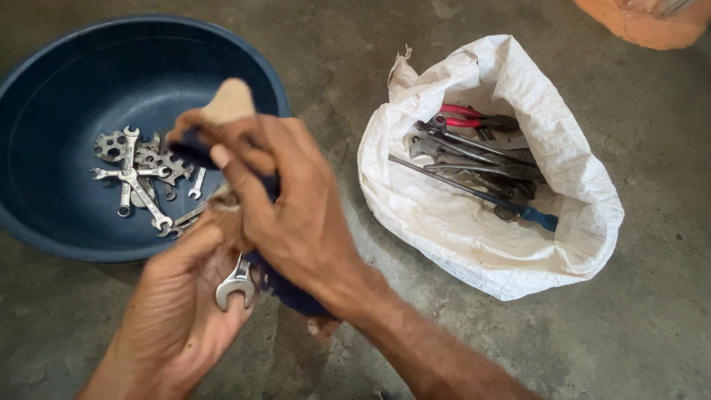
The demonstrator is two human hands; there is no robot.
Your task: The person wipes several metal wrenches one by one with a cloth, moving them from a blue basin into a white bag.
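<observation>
Near the middle of the view, low down, we hold a silver open-ended wrench [235,284] in our left hand [178,311]. Its forked jaw end points toward us and shows between palm and fingers, while the rest of the shaft is hidden. That hand's grip is closed around the wrench. Our right hand [296,215] crosses above it, its grip folded tight on a dark blue cloth [285,289] with a tan, worn patch [229,100] sticking up at the far end. The cloth seems to wrap the hidden part of the wrench, though motion blur makes that hard to confirm.

Just beyond our hands, on the left, sits a wide dark blue plastic basin [44,96] on the concrete floor [652,326]. A small pile of silver spanners [141,178] lies inside it, crossed over one another.

To the right, well apart from the basin, a white woven sack [481,244] stands open with its mouth rolled down. It holds darker, greyer tools: red-handled pliers [466,117] at the far side, several long wrenches [466,159], and a blue-handled tool [537,217] at the near right edge.

At the far right corner, part of an orange container [637,22] shows.
</observation>
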